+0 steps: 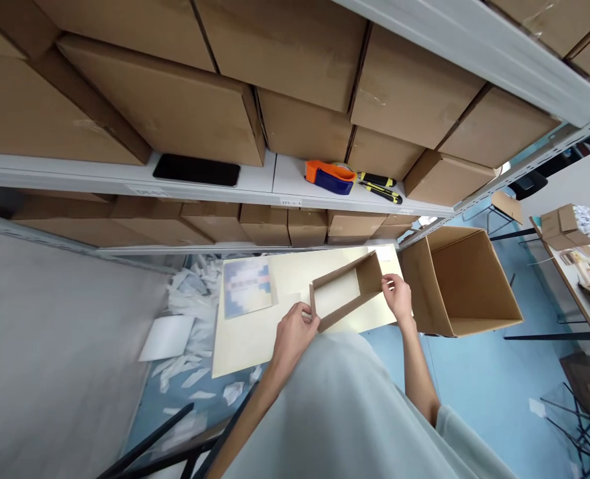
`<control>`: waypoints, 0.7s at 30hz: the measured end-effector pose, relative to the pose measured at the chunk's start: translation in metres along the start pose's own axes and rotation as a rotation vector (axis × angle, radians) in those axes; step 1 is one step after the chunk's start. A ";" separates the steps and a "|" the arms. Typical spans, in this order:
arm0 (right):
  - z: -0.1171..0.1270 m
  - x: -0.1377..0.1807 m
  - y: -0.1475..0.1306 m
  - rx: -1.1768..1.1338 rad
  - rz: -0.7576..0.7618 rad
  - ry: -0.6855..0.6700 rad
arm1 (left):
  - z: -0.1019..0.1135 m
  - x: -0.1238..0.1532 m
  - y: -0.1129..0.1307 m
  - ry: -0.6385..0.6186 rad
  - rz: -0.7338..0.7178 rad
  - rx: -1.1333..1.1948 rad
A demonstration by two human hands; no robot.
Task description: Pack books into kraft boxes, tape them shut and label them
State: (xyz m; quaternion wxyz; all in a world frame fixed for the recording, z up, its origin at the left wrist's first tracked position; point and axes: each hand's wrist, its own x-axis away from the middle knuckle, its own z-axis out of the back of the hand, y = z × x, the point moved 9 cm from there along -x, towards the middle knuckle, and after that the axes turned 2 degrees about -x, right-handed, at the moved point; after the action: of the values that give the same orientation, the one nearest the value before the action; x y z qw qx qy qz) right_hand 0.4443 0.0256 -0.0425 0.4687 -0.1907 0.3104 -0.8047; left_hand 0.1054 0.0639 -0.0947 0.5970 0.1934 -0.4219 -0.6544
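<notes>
A small, shallow brown cardboard box [369, 274] with its top open is tilted a little above a cream-coloured board [245, 346]. Pale colour shows inside its walls; whether that is the box's bottom or the board seen through it, I cannot tell. My left hand [295, 332] is closed at the near left corner, thumb and fingers pinching the wall. At the opposite end my right hand [397, 296] pinches the right wall's edge. To the left on the board lies a printed sheet with a blue and white pattern [247, 287].
A large open carton [464, 283] stands right of the board. Above, a shelf [259, 189] bears a black phone [197, 170], an orange and purple tape dispenser [329, 177], yellow-black cutters [380, 191] and several cartons. Paper scraps [195, 299] litter the floor at left.
</notes>
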 end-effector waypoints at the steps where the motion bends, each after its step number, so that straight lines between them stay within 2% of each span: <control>1: 0.005 0.004 0.000 0.007 -0.006 0.017 | 0.004 -0.003 0.003 0.015 -0.017 -0.004; 5: 0.012 0.027 -0.002 0.033 -0.031 0.064 | 0.024 -0.018 0.014 0.118 -0.094 -0.029; 9: -0.009 0.050 -0.007 0.022 -0.025 0.029 | 0.036 -0.032 0.017 0.195 -0.131 -0.113; 12: -0.025 0.064 -0.008 0.012 -0.043 0.013 | 0.034 -0.034 0.020 0.185 -0.196 -0.145; 16: -0.040 0.079 -0.016 0.008 -0.005 -0.051 | 0.024 -0.025 0.023 0.163 -0.310 -0.054; 21: -0.055 0.093 -0.028 0.028 0.063 -0.172 | 0.014 -0.020 0.015 0.183 -0.294 0.033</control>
State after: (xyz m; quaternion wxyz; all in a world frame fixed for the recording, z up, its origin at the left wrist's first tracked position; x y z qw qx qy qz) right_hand 0.3483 -0.0275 -0.0629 0.5215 -0.2427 0.2638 -0.7743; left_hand 0.1086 0.0883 -0.0798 0.5276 0.3216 -0.3437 -0.7072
